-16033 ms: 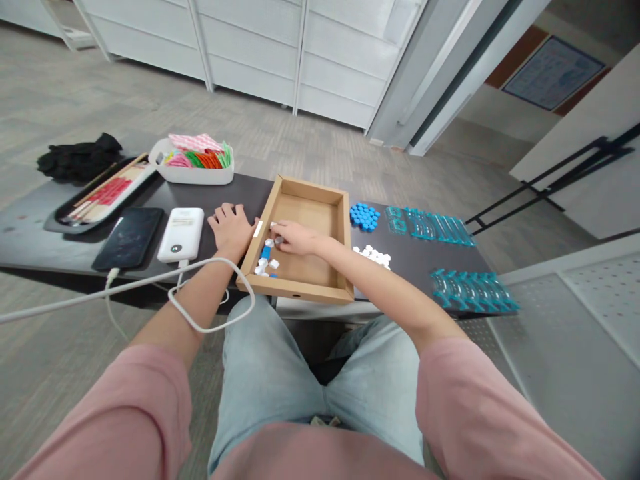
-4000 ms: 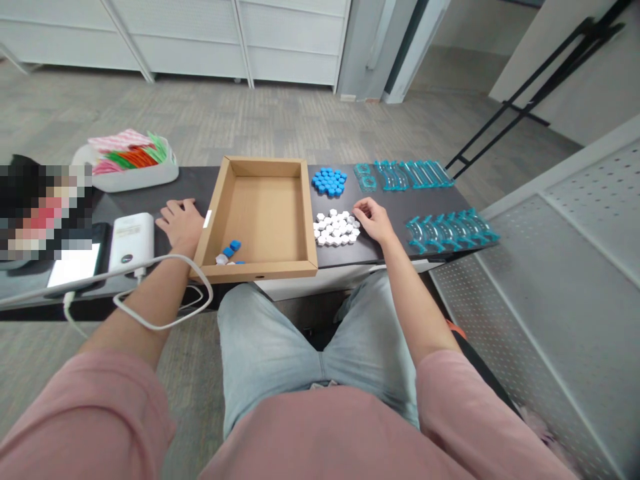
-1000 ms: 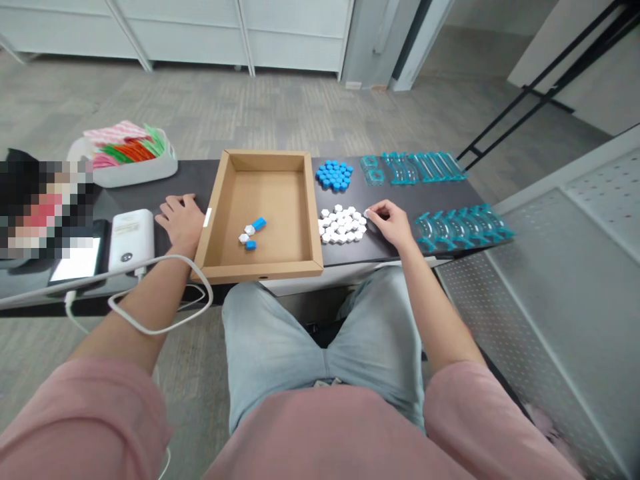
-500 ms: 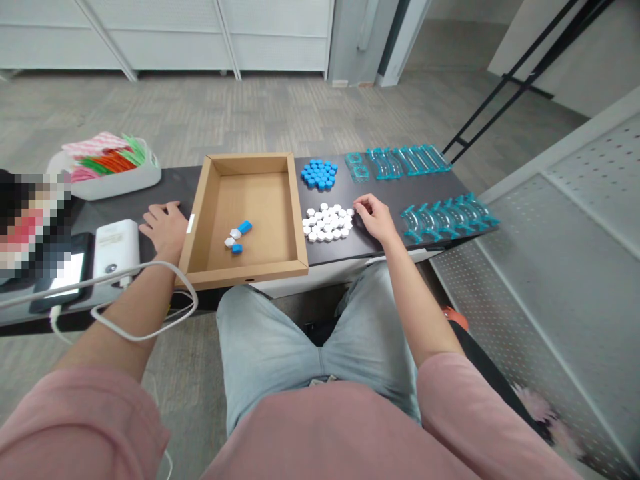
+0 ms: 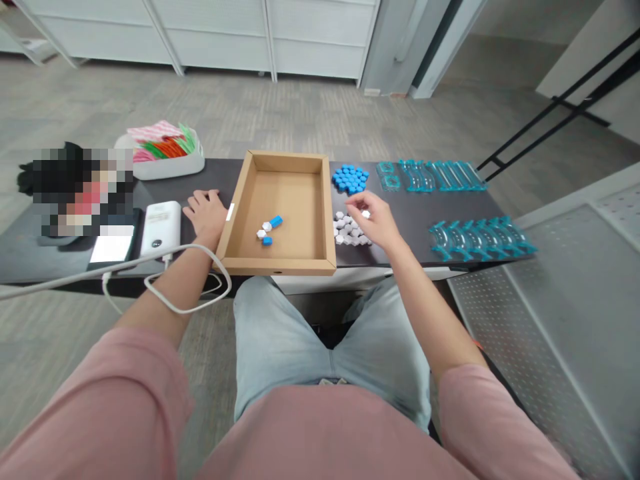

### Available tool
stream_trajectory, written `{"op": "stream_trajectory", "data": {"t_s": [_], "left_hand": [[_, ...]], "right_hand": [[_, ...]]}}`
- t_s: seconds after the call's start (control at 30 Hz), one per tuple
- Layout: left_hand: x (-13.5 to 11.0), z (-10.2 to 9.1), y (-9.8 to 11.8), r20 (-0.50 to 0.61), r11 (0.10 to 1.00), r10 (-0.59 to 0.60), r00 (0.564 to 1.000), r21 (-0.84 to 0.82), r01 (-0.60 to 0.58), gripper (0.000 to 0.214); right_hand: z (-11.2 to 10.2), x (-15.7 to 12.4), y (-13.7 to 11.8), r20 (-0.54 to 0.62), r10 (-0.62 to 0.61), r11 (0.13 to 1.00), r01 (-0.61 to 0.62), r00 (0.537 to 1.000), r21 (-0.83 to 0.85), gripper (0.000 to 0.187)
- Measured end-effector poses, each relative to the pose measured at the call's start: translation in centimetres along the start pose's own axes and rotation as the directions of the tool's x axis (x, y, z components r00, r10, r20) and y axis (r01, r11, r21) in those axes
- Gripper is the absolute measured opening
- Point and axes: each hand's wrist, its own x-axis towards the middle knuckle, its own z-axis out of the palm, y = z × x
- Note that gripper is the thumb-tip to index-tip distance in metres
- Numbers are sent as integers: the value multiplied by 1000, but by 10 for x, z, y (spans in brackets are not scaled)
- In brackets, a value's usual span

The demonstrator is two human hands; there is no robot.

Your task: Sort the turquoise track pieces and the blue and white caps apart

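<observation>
My left hand (image 5: 206,212) lies on the dark table, fingers spread, beside the left wall of the open cardboard box (image 5: 329,213). Above the white hexagonal pieces (image 5: 349,231) is my right hand (image 5: 373,217), its fingers bent in a pinch. Whatever the fingertips may hold is too hidden to make out. The hand covers part of the white group. Behind it sits a cluster of blue hexagonal pieces (image 5: 350,179). Inside the box are two blue pieces (image 5: 276,221) and two white pieces (image 5: 267,227), lying close together near the middle.
Clear teal-edged plastic parts (image 5: 483,239) lie in rows at the right, with more teal parts (image 5: 433,176) behind. A white power bank (image 5: 161,230) with a looping cable (image 5: 220,251), a phone (image 5: 114,244) and a white basket (image 5: 173,167) of colourful strips stand left.
My right hand has moved left from the edge of the white pieces to above them. My left hand stays by the box. The whole view has shifted, so everything appears further right.
</observation>
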Motion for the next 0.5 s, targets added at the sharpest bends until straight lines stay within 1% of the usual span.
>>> {"op": "stream_trajectory", "data": {"t_s": [0.03,0.07,0.1,0.13,0.17,0.23,0.3,0.33,0.4,0.5], "left_hand": [[0,1,0,-13,1000,-5,1000,8,5,68],[0,1,1,-26,1000,-10,1000,13,11,67],[0,1,2,-35,1000,-11,999,15,11,65],[-1,2,2,-39,1000,-7,999,15,8,64],[-1,2,3,-41,1000,-6,999,15,7,64],[-2,1,4,-42,1000,-10,999,19,11,63],[-2,1,4,-36,1000,-16,999,21,17,63],[-2,1,4,-33,1000,-15,999,19,16,63],[-2,1,4,-33,1000,-5,999,12,5,62],[-1,2,3,-41,1000,6,999,4,-6,61]], "right_hand": [[14,13,-16,114,-102,995,102,988,9,23],[29,26,-32,235,-194,980,196,952,18,22],[44,39,-47,341,-259,962,271,904,13,22],[60,52,-60,429,-290,944,329,856,-18,22],[75,63,-71,505,-290,925,373,813,-69,24],[101,81,-87,627,-228,883,430,745,-189,27],[117,92,-95,706,-154,845,462,691,-268,26],[123,95,-95,731,-134,834,474,669,-281,24],[128,97,-93,755,-133,831,488,642,-268,22],[131,95,-84,772,-181,852,490,609,-186,24]]}}
